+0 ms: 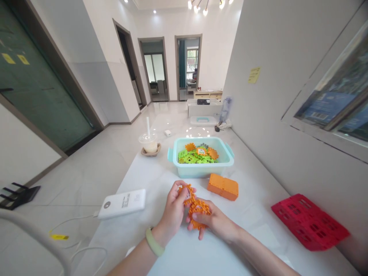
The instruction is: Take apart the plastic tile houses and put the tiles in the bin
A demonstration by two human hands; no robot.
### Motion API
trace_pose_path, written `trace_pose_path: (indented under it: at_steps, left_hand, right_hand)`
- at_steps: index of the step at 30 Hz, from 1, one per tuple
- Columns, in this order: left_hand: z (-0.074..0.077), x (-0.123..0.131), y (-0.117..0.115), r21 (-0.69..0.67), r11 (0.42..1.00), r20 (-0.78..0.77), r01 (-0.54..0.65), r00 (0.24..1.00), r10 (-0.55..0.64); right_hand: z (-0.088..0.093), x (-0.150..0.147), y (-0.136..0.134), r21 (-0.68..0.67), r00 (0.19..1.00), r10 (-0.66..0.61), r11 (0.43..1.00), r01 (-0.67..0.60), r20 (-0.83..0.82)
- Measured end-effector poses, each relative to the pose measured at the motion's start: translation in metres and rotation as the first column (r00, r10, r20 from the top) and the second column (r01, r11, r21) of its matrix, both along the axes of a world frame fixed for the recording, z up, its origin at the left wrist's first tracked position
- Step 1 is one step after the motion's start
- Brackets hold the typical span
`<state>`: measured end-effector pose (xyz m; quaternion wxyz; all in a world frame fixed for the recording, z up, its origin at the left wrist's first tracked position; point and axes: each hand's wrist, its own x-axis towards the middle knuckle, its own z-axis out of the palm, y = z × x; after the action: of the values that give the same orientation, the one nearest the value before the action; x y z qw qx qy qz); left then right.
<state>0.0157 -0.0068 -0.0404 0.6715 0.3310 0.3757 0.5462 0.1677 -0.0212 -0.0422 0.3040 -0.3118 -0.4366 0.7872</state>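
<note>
My left hand [176, 199] is closed on an orange interlocking building tile [188, 194] with a white grid-like patch. In my right hand [211, 216] are orange notched building tiles [199, 209], gripped between thumb and fingers; how many overlap there I cannot tell. The pieces in both hands touch or nearly touch each other above the table. Just beyond the hands, to the right, lies an orange block [223, 186] made of joined tiles. Behind it stands a light blue tub [198, 171] with loose green, orange and grey tiles [195, 156] inside.
A white power bank [122, 204] with a cable lies on the left of the table [161, 176]. Farther back is a lidded cup [148, 145] with a straw in a brown holder. A red panelled tile structure [309, 222] rests at the right by the wall.
</note>
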Motion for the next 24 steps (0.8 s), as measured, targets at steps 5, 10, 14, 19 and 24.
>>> trace_pose_path:
  at_steps: [5,10,14,19,24]
  left_hand:
    - [0.002,-0.007,0.004,-0.103,0.995,0.135,0.019,0.991,-0.005]
    - [0.001,-0.006,-0.004,0.232,0.957,-0.269,0.174,0.957,-0.109]
    - [-0.003,-0.004,-0.007,0.398,0.88,-0.471,0.259,0.881,-0.046]
    - [-0.013,-0.01,0.007,0.287,0.957,-0.272,-0.037,0.955,0.118]
    - [-0.016,-0.013,0.015,0.245,0.969,-0.347,-0.037,0.93,0.124]
  right_hand:
    - [-0.003,0.0,-0.003,-0.107,0.992,0.12,0.987,-0.123,-0.03]
    - [-0.006,0.0,-0.001,-0.203,0.976,-0.039,0.979,-0.005,-0.214]
    - [-0.003,-0.004,-0.002,-0.126,0.985,-0.127,0.986,0.112,-0.12]
    - [0.036,-0.001,0.025,0.376,0.91,-0.371,0.882,0.283,0.184]
    - [0.092,0.03,0.102,0.878,0.566,-0.728,0.478,0.014,0.387]
